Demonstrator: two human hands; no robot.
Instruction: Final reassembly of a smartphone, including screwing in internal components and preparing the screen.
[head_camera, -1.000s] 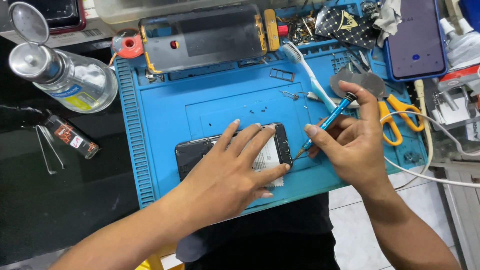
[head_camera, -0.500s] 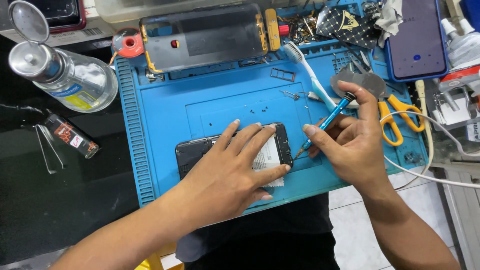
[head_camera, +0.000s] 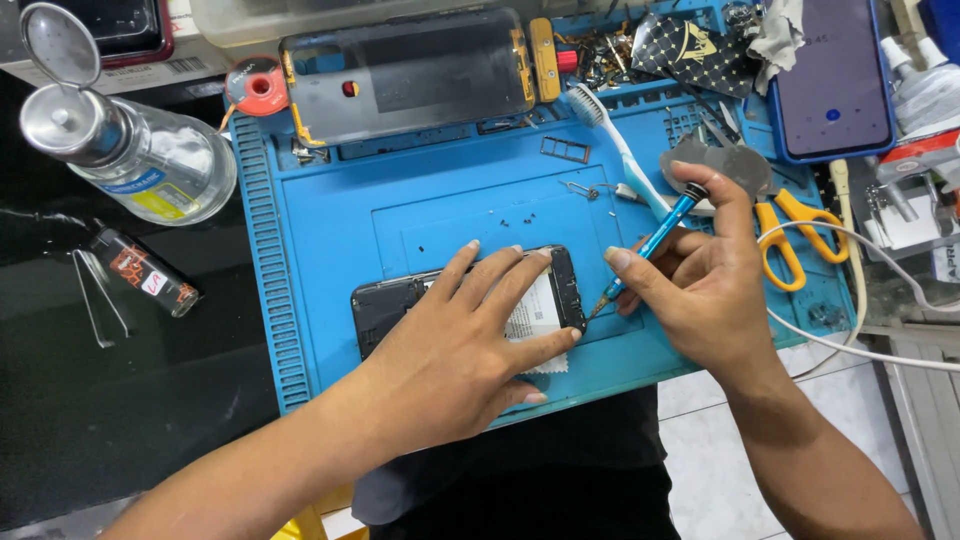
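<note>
Blue mat (head_camera: 330, 220) carries the phone (head_camera: 385, 305), long axis left-right. Left hand (head_camera: 455, 355) lies flat, open, on it; right hand (head_camera: 700, 290) grips a screwdriver (head_camera: 650, 245), tip at the phone's right edge.

Desk (head_camera: 130, 420): glossy black top, carrying a blue mat (head_camera: 330, 210).
Floor (head_camera: 720, 470): pale tiles with grey joints, showing below the mat's near right edge.
Light: bright and even; soft reflections on the desk left of the mat.
</note>
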